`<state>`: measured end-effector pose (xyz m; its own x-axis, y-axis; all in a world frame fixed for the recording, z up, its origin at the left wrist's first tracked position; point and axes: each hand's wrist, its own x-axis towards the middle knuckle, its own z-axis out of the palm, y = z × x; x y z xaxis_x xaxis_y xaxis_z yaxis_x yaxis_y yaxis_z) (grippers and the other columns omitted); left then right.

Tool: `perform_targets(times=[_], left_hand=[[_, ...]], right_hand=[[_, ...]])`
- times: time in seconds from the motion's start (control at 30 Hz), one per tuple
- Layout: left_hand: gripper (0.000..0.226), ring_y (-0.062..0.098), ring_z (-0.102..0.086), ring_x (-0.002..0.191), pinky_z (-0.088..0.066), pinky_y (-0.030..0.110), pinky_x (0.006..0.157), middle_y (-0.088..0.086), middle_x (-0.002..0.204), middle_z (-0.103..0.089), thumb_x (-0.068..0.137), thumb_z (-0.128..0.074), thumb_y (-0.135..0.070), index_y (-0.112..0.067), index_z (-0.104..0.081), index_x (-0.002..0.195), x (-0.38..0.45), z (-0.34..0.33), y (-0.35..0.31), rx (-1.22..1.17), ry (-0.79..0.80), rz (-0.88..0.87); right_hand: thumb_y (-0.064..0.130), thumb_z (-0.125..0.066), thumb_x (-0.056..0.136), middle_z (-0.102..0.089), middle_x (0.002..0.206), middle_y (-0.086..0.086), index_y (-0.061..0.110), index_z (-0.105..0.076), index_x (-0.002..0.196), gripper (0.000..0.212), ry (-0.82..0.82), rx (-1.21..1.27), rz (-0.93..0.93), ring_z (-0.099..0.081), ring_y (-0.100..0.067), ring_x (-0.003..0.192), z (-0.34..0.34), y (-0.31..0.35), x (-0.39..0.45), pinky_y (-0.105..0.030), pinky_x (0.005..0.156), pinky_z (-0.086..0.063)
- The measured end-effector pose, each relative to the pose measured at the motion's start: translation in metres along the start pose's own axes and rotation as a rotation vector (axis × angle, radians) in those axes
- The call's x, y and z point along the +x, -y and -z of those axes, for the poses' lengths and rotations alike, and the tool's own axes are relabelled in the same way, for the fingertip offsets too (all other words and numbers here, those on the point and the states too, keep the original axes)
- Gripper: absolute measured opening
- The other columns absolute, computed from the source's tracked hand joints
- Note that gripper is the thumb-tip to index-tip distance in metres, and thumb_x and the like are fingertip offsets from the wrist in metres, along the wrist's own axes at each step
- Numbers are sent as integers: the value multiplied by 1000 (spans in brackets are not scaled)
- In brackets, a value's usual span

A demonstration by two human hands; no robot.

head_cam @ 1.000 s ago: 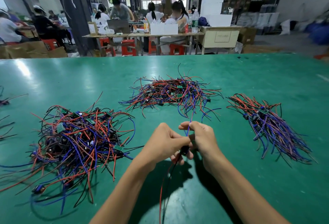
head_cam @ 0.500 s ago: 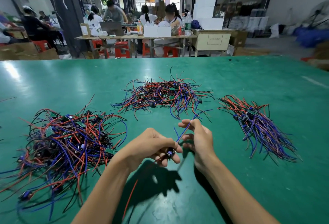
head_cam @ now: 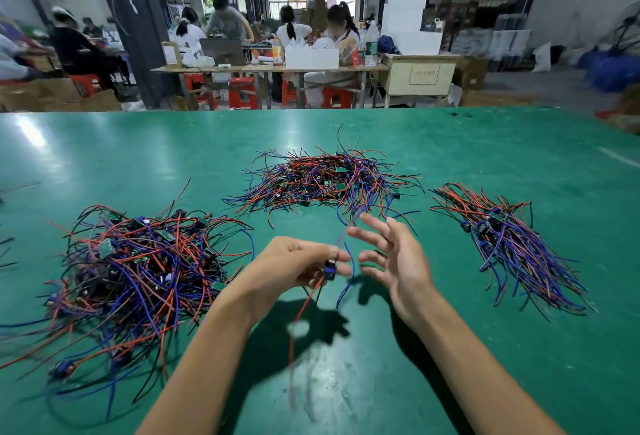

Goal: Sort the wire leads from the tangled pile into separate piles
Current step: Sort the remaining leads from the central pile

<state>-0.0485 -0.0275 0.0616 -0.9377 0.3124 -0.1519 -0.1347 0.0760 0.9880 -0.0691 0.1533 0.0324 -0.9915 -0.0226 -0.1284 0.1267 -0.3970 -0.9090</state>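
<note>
Sorting partly done: two sorted piles (head_cam: 329,178) (head_cam: 509,247) on green surface (head_cam: 519,365), large tangled pile (head_cam: 138,268) remaining. One wire lead (head_cam: 329,270) pinched in left hand (head_cam: 298,265); right hand (head_cam: 394,258) spread open, empty.

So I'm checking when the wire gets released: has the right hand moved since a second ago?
Yes. The right hand has opened and drawn rightward off the wire lead, toward the pile on the right; the left hand pinches the lead alone.

The table (head_cam: 485,348) is green, the wire piles (head_cam: 138,268) are red, blue and black, the far stools (head_cam: 242,92) are red
</note>
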Motion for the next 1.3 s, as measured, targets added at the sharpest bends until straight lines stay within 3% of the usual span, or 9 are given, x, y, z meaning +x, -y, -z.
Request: perform_targets(times=[0.1, 0.2, 0.33, 0.57, 0.77, 0.93, 1.0, 1.1, 1.3], left_hand=[[24, 6, -69, 71, -53, 14, 63, 3, 98, -78, 97, -61, -26, -22, -83, 89, 4, -4, -2, -233, -173, -61], [21, 5, -72, 71, -54, 14, 61, -1, 89, -77, 95, -65, -26, -19, -82, 84, 9, -9, 0, -458, -355, -66], [15, 9, -72, 67, -56, 16, 61, 6, 83, -76, 93, -68, -20, -7, -73, 92, 10, -17, 2, -639, -382, -102], [22, 22, -76, 90, -58, 19, 70, 15, 100, -77, 91, -70, -21, -3, -71, 103, 11, -33, 7, -597, -314, -185], [4, 27, -76, 81, -58, 24, 68, 13, 89, -78, 86, -77, -16, -12, -78, 87, 13, -37, 12, -318, -328, -368], [23, 6, -63, 65, -49, 16, 64, -9, 89, -75, 82, -82, -16, -24, -74, 102, 17, -8, 25, 547, -442, -618], [18, 12, -68, 63, -52, 20, 63, -4, 90, -77, 90, -73, -20, -21, -72, 108, 15, -8, 22, 377, -446, -484], [42, 30, -76, 77, -61, 30, 68, 12, 96, -78, 89, -62, -47, -13, -69, 113, 12, -16, 12, -107, -194, -179], [42, 30, -76, 75, -59, 27, 66, 14, 103, -76, 85, -72, -29, -9, -65, 122, 7, -20, 10, -199, -2, -100]], right_hand=[[24, -61, 100, -76, 96, -8, 23, -66, 114, 15, 8, -376, 167, -61, -9, 52, -3, -9, -5, -19, 48, -46], [16, -78, 87, -74, 88, -6, 27, -70, 110, 26, 189, -515, 335, -63, -9, 64, -9, -21, -9, -23, 64, -52], [32, -82, 82, -75, 81, 0, 21, -74, 101, 23, 160, -345, 374, -61, -3, 64, -19, -20, -13, -16, 60, -48], [44, -69, 81, -77, 79, 0, 16, -77, 93, 31, -90, -156, 322, -56, -8, 54, -16, -9, -11, -16, 50, -45], [41, -65, 90, -77, 89, 4, 23, -77, 92, 22, -38, -23, 106, -59, -3, 60, -12, 1, -11, -14, 54, -47], [33, -66, 84, -69, 79, 5, 23, -73, 88, 13, 93, 225, -34, -61, -6, 63, 4, 18, -10, -21, 70, -48], [29, -67, 80, -65, 76, 4, 22, -76, 82, 12, 184, 178, -40, -61, -7, 63, 11, 23, -10, -20, 70, -50], [33, -69, 79, -65, 73, 4, 20, -78, 76, 16, 250, -179, 46, -57, -7, 66, 14, 18, -9, -19, 67, -44], [41, -68, 81, -71, 71, 4, 22, -76, 70, 23, 241, -459, 252, -60, -3, 67, 12, 12, -8, -16, 62, -40]])
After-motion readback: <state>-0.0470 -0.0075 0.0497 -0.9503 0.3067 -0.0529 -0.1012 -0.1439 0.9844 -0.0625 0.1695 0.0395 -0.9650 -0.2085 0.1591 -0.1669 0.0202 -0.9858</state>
